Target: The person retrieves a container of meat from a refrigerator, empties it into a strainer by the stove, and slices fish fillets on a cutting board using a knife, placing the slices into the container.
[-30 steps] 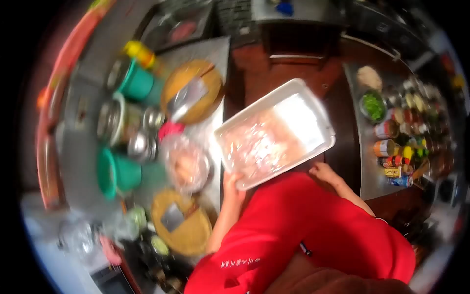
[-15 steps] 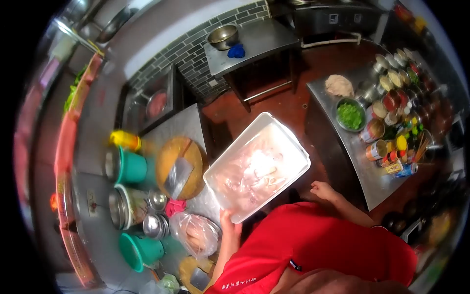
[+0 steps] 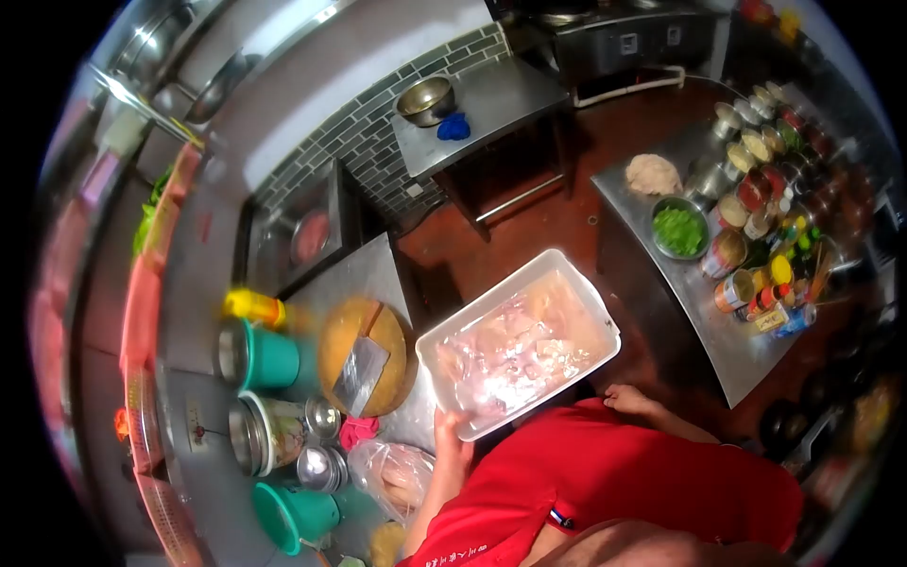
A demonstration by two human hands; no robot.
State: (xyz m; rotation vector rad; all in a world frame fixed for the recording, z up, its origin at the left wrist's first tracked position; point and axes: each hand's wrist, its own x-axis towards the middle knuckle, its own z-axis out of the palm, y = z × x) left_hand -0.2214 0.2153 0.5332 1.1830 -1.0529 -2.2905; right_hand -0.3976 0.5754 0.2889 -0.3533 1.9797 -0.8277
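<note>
A white rectangular tub [image 3: 444, 345] holds pale raw meat pieces [image 3: 520, 345] in liquid with a bright glare on it. My left hand [image 3: 453, 433] grips the tub's near left corner, thumb over the rim. The tub is tilted in view, its near long side close to my red shirt. My right hand [image 3: 631, 401] hangs beside the shirt, below and apart from the tub's right end. Its fingers are curled, and I see nothing in them. Left of the tub, a cleaver [image 3: 361, 376] lies on a round wooden chopping board [image 3: 385, 340].
Teal buckets [image 3: 274, 357], metal lids [image 3: 321, 468], a pink cloth [image 3: 359, 432] and a plastic bag of meat [image 3: 392, 477] crowd the left counter. On the right counter [image 3: 694, 326] are a bowl of chopped greens [image 3: 679, 230], raw meat [image 3: 653, 175] and several seasoning containers. A steel table [image 3: 501, 104] stands ahead.
The tub has shifted slightly right and down in view and turned a little clockwise, still in my left hand. My right hand has moved slightly down. The surroundings shift with the camera.
</note>
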